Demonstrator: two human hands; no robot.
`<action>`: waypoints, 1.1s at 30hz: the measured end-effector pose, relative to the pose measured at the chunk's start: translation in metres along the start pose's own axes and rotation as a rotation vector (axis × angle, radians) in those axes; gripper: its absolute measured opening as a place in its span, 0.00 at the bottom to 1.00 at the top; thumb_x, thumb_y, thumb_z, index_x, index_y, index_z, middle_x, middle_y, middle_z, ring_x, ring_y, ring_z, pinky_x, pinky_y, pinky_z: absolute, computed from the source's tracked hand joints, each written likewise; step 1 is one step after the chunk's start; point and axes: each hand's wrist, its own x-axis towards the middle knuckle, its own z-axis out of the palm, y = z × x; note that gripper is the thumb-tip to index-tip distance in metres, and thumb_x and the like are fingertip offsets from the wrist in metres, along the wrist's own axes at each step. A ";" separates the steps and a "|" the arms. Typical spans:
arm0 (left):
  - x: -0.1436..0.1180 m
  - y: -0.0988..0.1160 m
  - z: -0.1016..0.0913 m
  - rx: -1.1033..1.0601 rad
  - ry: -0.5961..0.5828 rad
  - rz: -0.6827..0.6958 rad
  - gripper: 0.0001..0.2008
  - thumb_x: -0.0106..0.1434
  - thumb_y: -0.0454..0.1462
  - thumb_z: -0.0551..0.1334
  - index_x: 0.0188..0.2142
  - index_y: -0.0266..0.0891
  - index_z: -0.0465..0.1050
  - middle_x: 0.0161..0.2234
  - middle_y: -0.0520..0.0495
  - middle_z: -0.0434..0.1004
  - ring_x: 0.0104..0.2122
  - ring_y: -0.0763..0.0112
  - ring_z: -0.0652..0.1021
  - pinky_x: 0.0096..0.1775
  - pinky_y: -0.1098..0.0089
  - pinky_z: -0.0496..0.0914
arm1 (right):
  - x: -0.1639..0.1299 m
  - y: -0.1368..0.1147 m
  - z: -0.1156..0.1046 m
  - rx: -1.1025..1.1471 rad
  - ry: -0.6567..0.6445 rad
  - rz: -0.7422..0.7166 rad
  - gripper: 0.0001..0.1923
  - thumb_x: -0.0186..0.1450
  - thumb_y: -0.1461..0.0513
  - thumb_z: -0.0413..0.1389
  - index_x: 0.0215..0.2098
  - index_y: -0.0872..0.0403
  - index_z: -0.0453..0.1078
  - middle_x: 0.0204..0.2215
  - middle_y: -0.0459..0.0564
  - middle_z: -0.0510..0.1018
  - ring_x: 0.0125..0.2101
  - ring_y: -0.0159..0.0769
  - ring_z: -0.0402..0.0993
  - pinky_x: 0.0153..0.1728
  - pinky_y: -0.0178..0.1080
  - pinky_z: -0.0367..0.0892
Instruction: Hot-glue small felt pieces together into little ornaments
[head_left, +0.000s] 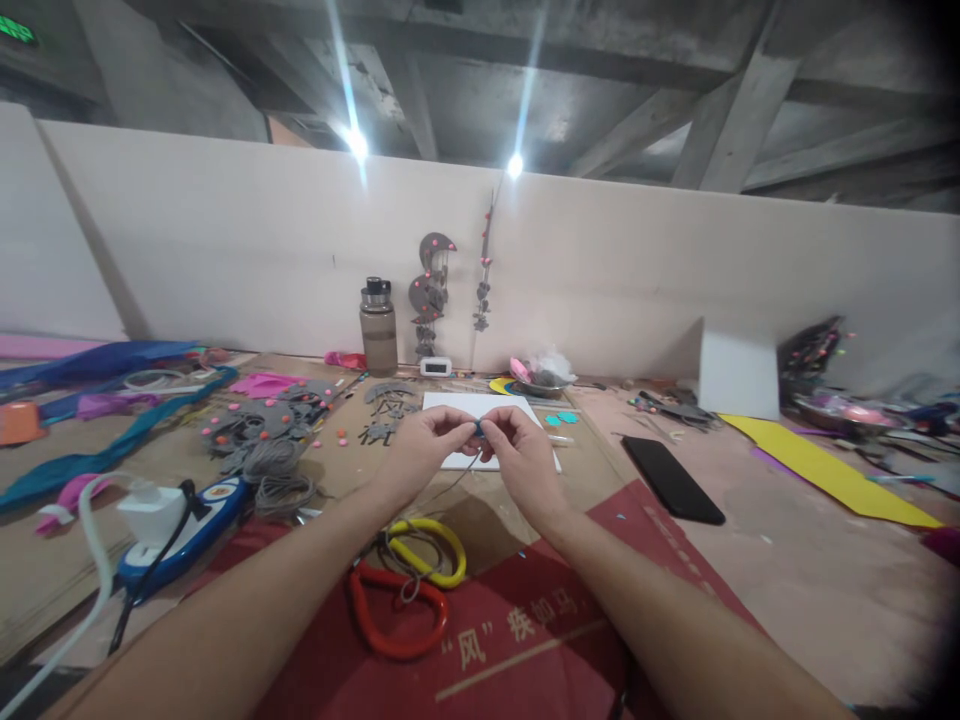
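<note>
My left hand and my right hand meet above the table's middle, fingertips pinched together on a small dark blue piece. A thin grey string hangs down from it toward me. Just behind the hands lies a white sheet. Below my wrists lie scissors with one yellow loop and one red loop, resting at the edge of a red cloth printed with pale characters.
A grey bottle stands by the white wall. Grey felt shapes with pink dots and cord are at left, with a blue-and-white tool. A black phone and yellow sheet lie right. A bowl sits behind.
</note>
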 end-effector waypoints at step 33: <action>0.022 -0.025 -0.031 -0.088 0.392 0.139 0.17 0.52 0.46 0.64 0.34 0.35 0.73 0.27 0.49 0.73 0.26 0.74 0.72 0.28 0.74 0.66 | 0.026 0.006 -0.051 -1.185 -0.265 0.362 0.20 0.59 0.50 0.53 0.32 0.60 0.72 0.33 0.62 0.78 0.33 0.44 0.74 0.30 0.37 0.60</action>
